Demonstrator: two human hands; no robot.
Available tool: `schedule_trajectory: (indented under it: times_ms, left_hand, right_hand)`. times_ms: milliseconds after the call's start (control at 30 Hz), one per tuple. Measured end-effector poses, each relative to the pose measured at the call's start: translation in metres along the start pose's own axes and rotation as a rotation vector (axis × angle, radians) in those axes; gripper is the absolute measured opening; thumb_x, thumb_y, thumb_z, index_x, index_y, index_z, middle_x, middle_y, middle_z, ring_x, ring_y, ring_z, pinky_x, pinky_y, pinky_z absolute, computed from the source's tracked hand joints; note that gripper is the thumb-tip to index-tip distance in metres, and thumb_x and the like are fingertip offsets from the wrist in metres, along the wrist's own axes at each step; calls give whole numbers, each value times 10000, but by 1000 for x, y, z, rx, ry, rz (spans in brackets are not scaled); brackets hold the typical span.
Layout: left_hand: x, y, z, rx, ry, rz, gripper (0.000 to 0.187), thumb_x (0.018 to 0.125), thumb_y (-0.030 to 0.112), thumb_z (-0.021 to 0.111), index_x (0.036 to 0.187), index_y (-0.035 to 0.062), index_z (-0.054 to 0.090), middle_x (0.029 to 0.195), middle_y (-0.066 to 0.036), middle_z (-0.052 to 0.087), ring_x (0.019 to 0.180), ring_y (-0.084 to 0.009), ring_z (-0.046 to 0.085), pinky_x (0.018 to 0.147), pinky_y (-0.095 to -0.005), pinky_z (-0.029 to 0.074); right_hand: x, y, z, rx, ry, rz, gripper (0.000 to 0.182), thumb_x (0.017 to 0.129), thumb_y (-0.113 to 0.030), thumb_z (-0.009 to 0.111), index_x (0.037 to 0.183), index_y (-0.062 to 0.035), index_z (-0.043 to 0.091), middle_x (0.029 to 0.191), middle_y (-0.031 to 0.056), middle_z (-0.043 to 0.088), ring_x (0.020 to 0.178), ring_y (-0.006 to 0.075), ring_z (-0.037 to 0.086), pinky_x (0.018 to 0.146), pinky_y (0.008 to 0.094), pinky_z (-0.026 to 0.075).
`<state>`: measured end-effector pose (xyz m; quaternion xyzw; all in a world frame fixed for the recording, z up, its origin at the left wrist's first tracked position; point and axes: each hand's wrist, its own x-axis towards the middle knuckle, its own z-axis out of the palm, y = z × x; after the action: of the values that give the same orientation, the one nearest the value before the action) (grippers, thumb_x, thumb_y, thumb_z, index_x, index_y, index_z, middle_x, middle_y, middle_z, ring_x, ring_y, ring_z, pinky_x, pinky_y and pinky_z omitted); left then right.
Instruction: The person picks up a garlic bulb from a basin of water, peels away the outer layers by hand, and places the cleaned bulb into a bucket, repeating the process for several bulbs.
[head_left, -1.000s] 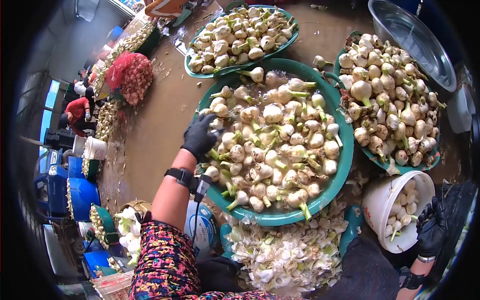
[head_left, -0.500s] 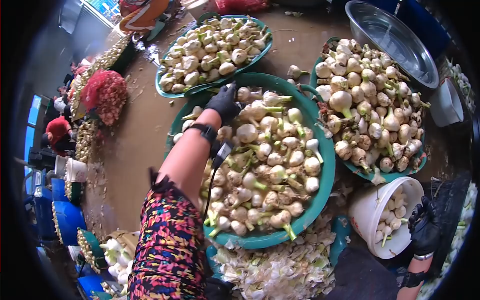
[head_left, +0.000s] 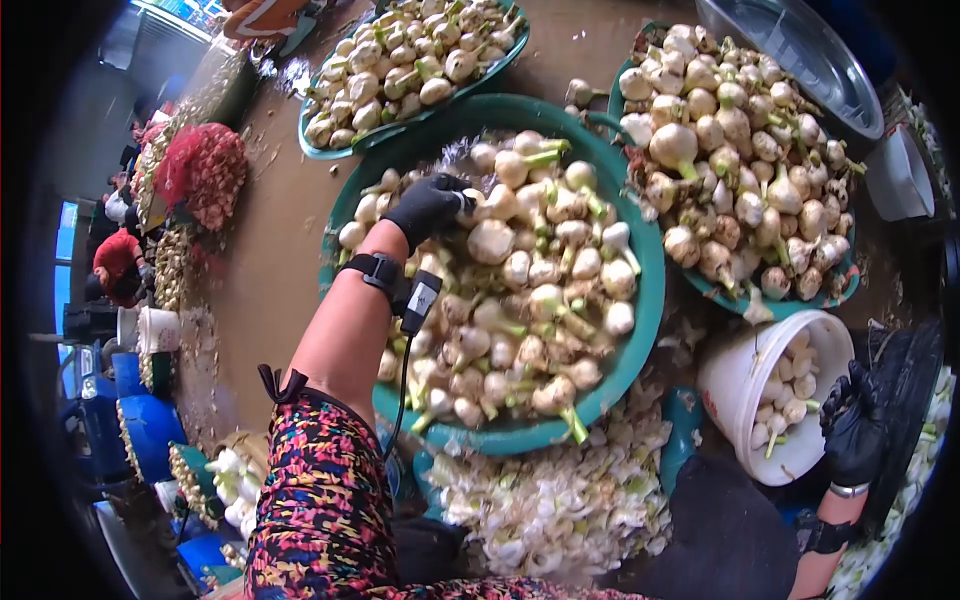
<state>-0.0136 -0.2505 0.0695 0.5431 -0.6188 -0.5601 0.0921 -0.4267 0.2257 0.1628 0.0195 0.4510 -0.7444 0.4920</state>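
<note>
My left hand (head_left: pixel 430 208), in a black glove, is over the far left part of a large green tub (head_left: pixel 655 300) of garlic bulbs (head_left: pixel 545 300) with stubby green stems. Its fingers are closed on a pale garlic bulb (head_left: pixel 473 198), mostly hidden by the glove. Strapped to that wrist is a small black device with a cable. My right hand (head_left: pixel 853 430), also black-gloved, is at the right beside a tilted white bucket (head_left: pixel 725 385) holding peeled-looking bulbs. Its fingers are loosely bent and apart, with nothing visible in them.
Two more green tubs heaped with garlic, one far left (head_left: pixel 345 150) and one right (head_left: pixel 855 275), flank the big tub. Garlic skins (head_left: pixel 560 500) pile up in front. A red mesh sack (head_left: pixel 205 175) and a person in red (head_left: pixel 118 265) are at left; a metal basin (head_left: pixel 830 70) stands far right.
My left hand has drawn back from the tub's far rim toward the middle of the bulbs. The view has shifted slightly, and my right hand stays beside the bucket.
</note>
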Motion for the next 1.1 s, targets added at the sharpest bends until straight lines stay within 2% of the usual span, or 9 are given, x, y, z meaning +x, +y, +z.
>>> schedule_trajectory:
  times_ms: [100, 333, 400, 500, 667, 867, 933, 1000, 1100]
  left_hand:
    - [-39, -23, 13, -144, -187, -4, 483, 753, 74, 589, 1213, 58, 441, 840, -37, 572, 668, -138, 572, 577, -277, 504]
    - [-116, -41, 16, 109, -124, -206, 225, 731, 43, 559, 945, 68, 626, 759, -41, 623, 653, -138, 587, 472, -254, 447]
    - [-142, -51, 27, 868, -40, 212, 236, 697, 177, 664, 904, 67, 637, 765, -151, 639, 703, -295, 621, 665, -368, 496]
    - [-215, -18, 43, 898, 21, 274, 286, 696, 222, 650, 952, 98, 637, 948, -153, 627, 891, -341, 591, 789, -418, 462]
    - [-330, 40, 68, 873, 175, 773, 276, 632, 248, 731, 858, 125, 631, 843, -91, 610, 818, -310, 564, 740, -399, 435]
    - [-451, 71, 103, 467, 119, 962, 190, 690, 67, 634, 874, 23, 614, 796, -134, 583, 782, -315, 552, 705, -373, 445]
    - [-489, 81, 94, 474, 70, 894, 235, 716, 101, 660, 929, 10, 619, 836, -138, 606, 755, -290, 576, 693, -364, 458]
    - [-504, 62, 89, -99, -25, 610, 260, 765, -42, 584, 1019, 5, 609, 976, -74, 625, 832, -160, 604, 736, -283, 504]
    - [-507, 18, 74, -561, 59, 346, 227, 813, -42, 531, 1027, -10, 598, 1126, -120, 564, 925, -162, 591, 731, -282, 516]
  right_hand:
    - [-13, 0, -7, 66, 49, -7, 338, 931, -160, 372, 1193, 18, 492, 1035, 191, 620, 935, 274, 625, 803, 461, 511]
    - [-53, -1, 23, -84, 19, -51, 316, 911, -174, 456, 1162, 5, 522, 960, 146, 630, 841, 246, 630, 739, 391, 537]
    - [-72, -2, 38, -448, 32, -210, 303, 900, -177, 491, 1140, 3, 539, 926, 106, 615, 790, 211, 610, 713, 340, 530]
    - [-104, -6, 83, -269, -149, -51, 297, 893, -163, 497, 1135, 4, 540, 944, 104, 613, 817, 191, 609, 728, 324, 523]
    - [-174, 29, 177, -587, -500, 14, 465, 802, -92, 581, 1242, -21, 447, 1015, 113, 592, 889, 160, 595, 756, 283, 494]
    - [-215, 121, 213, -993, -1021, -542, 562, 695, -124, 641, 1226, -52, 470, 1081, 173, 558, 993, 250, 552, 900, 349, 416]
    - [-230, 136, 213, -604, -1069, -219, 428, 727, -82, 614, 1140, -36, 511, 1028, 118, 565, 919, 218, 584, 850, 335, 473]
    - [-242, 135, 204, -412, -782, 197, 396, 761, -65, 603, 1144, -40, 505, 997, 102, 555, 815, 209, 607, 730, 347, 533]
    - [-225, 160, 185, 58, -693, 458, 382, 832, -226, 582, 1154, -50, 479, 1003, 134, 566, 801, 255, 612, 747, 394, 521]
